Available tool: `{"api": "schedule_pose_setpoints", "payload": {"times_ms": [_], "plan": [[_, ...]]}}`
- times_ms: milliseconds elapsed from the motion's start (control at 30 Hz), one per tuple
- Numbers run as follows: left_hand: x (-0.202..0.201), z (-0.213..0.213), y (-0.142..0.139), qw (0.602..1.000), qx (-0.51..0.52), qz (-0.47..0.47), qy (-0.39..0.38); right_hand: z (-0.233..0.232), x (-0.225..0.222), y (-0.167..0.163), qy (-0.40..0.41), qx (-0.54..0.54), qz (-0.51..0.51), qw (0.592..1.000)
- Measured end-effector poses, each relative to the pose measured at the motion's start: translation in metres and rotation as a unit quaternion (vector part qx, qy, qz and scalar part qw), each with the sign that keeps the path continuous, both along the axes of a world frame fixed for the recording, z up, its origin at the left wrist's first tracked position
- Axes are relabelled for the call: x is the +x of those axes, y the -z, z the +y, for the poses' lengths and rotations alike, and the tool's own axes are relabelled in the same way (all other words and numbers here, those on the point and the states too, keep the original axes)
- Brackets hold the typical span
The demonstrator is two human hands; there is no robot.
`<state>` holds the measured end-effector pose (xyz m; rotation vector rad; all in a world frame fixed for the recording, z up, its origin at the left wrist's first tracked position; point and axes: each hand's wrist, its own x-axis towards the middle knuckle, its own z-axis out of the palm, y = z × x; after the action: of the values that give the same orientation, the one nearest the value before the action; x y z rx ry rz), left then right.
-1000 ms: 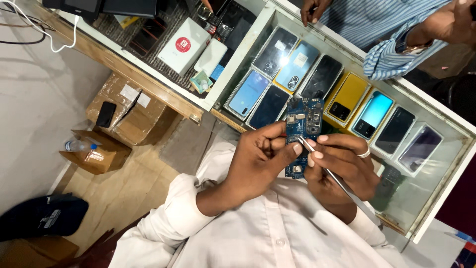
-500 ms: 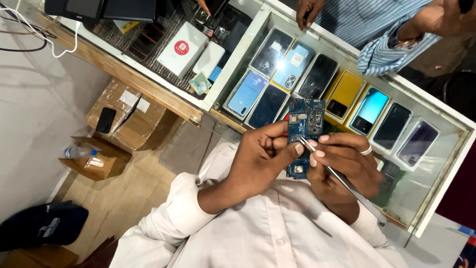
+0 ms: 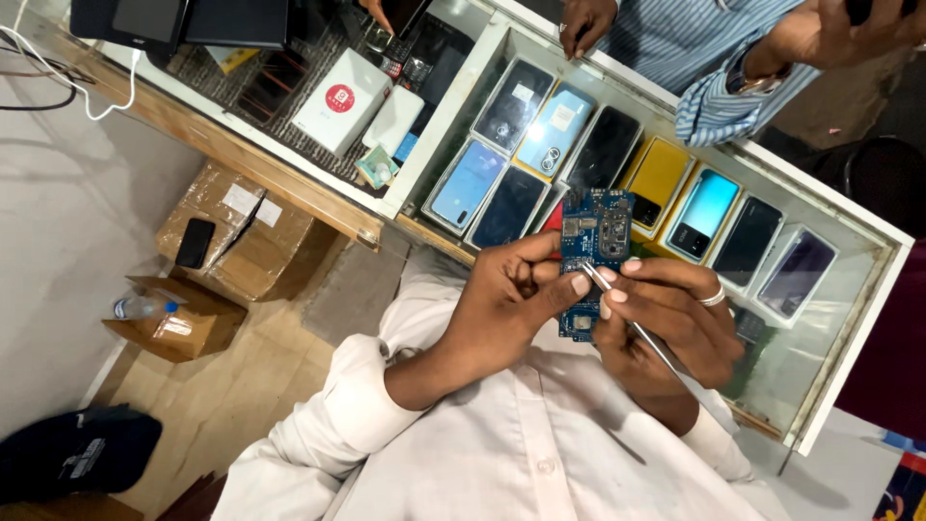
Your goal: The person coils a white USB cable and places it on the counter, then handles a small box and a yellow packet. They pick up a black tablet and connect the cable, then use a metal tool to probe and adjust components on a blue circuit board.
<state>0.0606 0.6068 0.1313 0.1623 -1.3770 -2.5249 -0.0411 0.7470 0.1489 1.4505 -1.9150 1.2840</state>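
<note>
My left hand (image 3: 502, 299) grips a blue phone circuit board (image 3: 593, 232) by its left edge and holds it upright in front of my white shirt. My right hand (image 3: 675, 318), a ring on one finger, pinches thin metal tweezers (image 3: 637, 333) whose tip touches the middle of the board. Both hands hover over the near edge of a glass display counter (image 3: 849, 318).
Several phones (image 3: 555, 130) lie in rows under the counter glass. A person in a striped shirt (image 3: 714, 58) stands across it. A white box (image 3: 342, 101) sits in the left section. Cardboard boxes (image 3: 241, 232), a water bottle (image 3: 140, 307) and a black bag (image 3: 77, 453) are on the floor.
Both hands keep their hold on the board and tweezers; they have shifted only slightly. The other person's hands moved a little at the top.
</note>
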Motion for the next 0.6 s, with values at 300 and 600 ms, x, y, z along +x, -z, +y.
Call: {"api": "schedule_pose_setpoints", "payload": {"times_ms": [300, 600], "plan": [[-0.002, -0.002, 0.001, 1.0, 0.001, -0.01, -0.01, -0.002, -0.01, 0.002, -0.033, 0.005, 0.001, 0.999], [-0.004, 0.0, 0.003, 1.0, -0.012, -0.023, -0.015, 0.0, -0.017, 0.006, -0.048, 0.003, -0.013, 0.999]]}}
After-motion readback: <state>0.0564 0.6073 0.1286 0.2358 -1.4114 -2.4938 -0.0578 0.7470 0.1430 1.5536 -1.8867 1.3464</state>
